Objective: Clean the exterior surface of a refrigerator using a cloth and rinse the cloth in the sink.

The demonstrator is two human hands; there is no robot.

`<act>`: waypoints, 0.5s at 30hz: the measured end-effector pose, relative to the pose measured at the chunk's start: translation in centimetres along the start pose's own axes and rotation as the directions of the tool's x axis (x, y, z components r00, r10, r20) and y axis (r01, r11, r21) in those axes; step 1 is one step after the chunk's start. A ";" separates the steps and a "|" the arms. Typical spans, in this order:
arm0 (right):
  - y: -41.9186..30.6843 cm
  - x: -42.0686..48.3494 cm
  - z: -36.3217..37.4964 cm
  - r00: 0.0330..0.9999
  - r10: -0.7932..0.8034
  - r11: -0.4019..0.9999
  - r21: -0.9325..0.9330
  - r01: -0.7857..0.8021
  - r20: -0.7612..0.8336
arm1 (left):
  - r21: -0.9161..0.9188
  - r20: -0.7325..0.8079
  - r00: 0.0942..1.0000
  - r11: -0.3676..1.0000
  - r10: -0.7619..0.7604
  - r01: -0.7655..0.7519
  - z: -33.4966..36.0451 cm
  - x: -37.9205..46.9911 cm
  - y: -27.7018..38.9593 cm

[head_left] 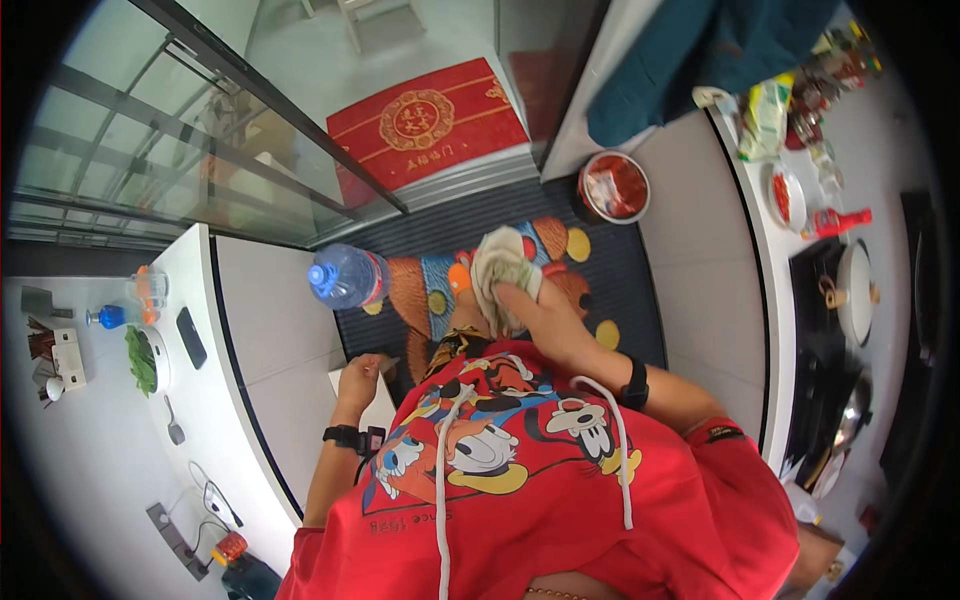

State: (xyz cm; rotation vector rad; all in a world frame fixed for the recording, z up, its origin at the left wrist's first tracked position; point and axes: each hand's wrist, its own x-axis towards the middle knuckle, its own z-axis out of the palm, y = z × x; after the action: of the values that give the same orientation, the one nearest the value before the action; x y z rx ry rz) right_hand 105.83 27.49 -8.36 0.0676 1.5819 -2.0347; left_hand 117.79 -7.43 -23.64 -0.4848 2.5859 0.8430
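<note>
My right hand (534, 309) grips a crumpled pale cloth (498, 259) with faint green marks, held in front of my body above the floor mat. My left hand (360, 377) is to the left with its fingers curled, close to a white panel (384, 403) that juts from the lower cabinet. Whether it grips the panel's edge is not clear. A large clear plastic water bottle (352, 276) with a blue cap stands on the dark patterned floor mat (480, 225), ahead of my left hand.
A bin (613, 187) with red-and-white contents stands by the right cabinet. On the left counter (199, 277) are a phone (191, 337), leafy greens (141, 360) and a blue bottle (111, 316). The right counter (750, 187) bears a white pan (853, 292). Ahead are a glass door (247, 150) and red doormat (427, 127).
</note>
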 end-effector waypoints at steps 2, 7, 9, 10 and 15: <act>-2.0 5.2 0.8 0.991 -0.127 0.992 -0.018 0.127 -0.045 | -0.046 -0.015 1.000 0.999 -0.010 0.010 -0.6 3.6 -0.6; -7.4 14.6 5.7 0.969 -0.246 0.969 0.014 0.246 0.005 | 0.006 -0.025 0.996 0.997 0.083 -0.082 -5.1 12.4 2.4; -8.9 17.8 7.5 0.932 -0.350 0.928 -0.104 0.358 0.091 | -0.044 -0.009 0.994 0.993 0.113 -0.114 -6.5 16.5 4.0; -10.1 19.3 8.3 0.909 -0.374 0.914 -0.091 0.395 0.184 | -0.024 -0.013 0.982 0.981 0.191 -0.191 -6.6 18.7 4.5; -17.1 26.9 6.3 0.933 -0.326 0.833 -0.420 0.361 0.156 | -0.030 -0.021 0.916 0.916 0.400 -0.401 -10.0 29.1 15.9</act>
State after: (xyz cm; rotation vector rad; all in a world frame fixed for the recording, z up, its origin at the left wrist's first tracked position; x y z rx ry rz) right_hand 77.22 13.84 -1.21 -0.4981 2.0851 -1.8368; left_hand 83.24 -7.39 -21.50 0.0415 2.7316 1.0149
